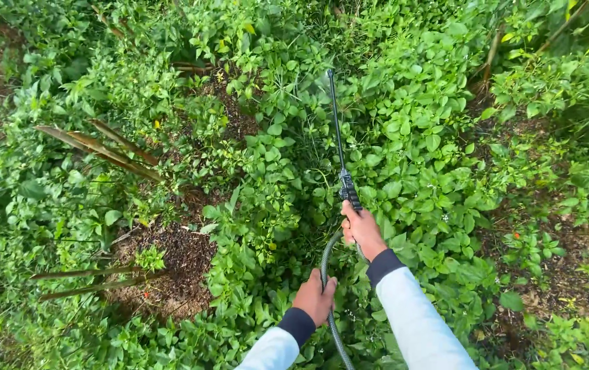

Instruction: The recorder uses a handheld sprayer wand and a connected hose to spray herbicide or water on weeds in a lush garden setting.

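Observation:
A long black spray wand (337,130) reaches away from me over low green plants, its nozzle tip at the top of the view. My right hand (361,231) grips the wand's black handle (350,193). A grey hose (327,264) curves down from the handle toward the bottom edge. My left hand (315,298) is closed around that hose, lower and to the left. Both arms wear white sleeves with dark cuffs.
Dense leafy green plants (418,130) cover nearly all the ground. Patches of bare dark soil (178,260) show at lower left. Long brown dried leaves (99,147) lie at the left. More bare earth shows at the right (568,240).

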